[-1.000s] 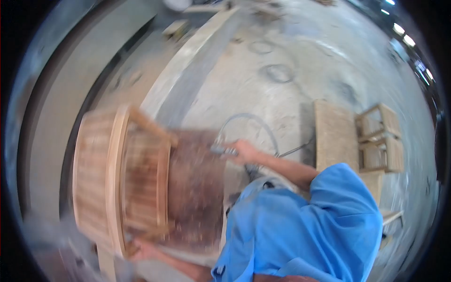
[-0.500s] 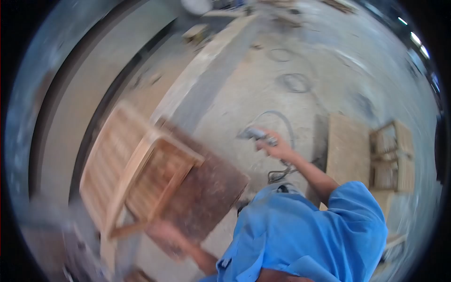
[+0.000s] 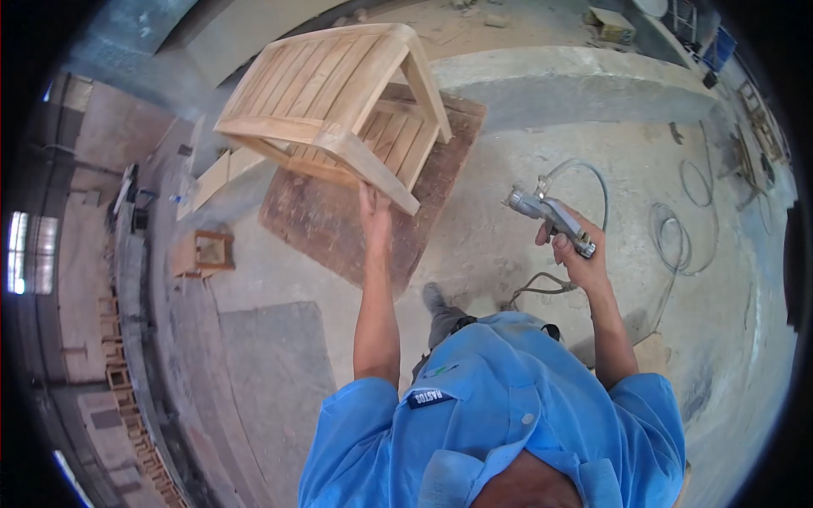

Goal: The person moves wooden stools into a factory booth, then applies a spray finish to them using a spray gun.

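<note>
**Two hands out: one at a tipped table, one on a spray gun**

One small wooden stool (image 3: 203, 252) stands alone on the concrete floor (image 3: 279, 372) at nine o'clock in the view, well apart from the person. At eleven o'clock a slatted wooden table (image 3: 339, 80) is tilted on its side over a brown board (image 3: 339, 224) that lies flat on the floor. The left hand (image 3: 373, 216) reaches up to twelve o'clock, its fingers (image 3: 369, 196) stretched straight and touching the table's nearest leg; whether they close round it cannot be told. At two o'clock the right hand (image 3: 577, 254) is raised, fingers wrapped tight on the grip of a grey spray gun (image 3: 549, 216), whose nozzle points toward ten o'clock. A hose (image 3: 584, 168) loops off the gun's top. Further hose coils (image 3: 677, 245) lie on the floor at three o'clock, near a long concrete kerb (image 3: 576, 85).
</note>
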The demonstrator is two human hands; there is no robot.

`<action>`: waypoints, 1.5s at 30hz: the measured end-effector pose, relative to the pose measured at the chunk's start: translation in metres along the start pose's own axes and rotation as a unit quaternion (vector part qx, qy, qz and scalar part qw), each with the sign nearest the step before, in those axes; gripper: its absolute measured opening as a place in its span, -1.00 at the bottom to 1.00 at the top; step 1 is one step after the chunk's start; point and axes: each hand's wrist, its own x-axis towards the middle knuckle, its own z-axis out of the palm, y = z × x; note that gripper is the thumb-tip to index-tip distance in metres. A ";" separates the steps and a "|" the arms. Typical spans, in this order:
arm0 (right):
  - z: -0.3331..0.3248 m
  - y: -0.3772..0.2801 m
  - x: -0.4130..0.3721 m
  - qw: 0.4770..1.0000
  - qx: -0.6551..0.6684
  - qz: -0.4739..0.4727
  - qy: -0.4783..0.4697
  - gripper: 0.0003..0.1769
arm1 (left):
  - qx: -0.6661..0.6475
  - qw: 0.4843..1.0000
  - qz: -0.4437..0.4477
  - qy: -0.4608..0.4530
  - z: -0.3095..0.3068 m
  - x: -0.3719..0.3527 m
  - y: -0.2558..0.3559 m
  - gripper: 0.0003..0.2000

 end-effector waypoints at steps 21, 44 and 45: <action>-0.018 -0.015 0.044 0.994 0.062 -0.071 -0.053 -0.35 | -0.074 0.990 -0.098 0.064 -0.009 -0.005 -0.014 -0.34; -0.080 -0.018 0.069 0.996 0.047 -0.058 0.053 -0.35 | 0.140 0.850 -0.472 0.186 -0.125 -0.267 -0.226 -0.57; -0.082 -0.008 0.069 0.997 0.033 -0.045 0.050 -0.37 | 0.128 0.849 -0.485 0.170 -0.138 -0.291 -0.241 -0.58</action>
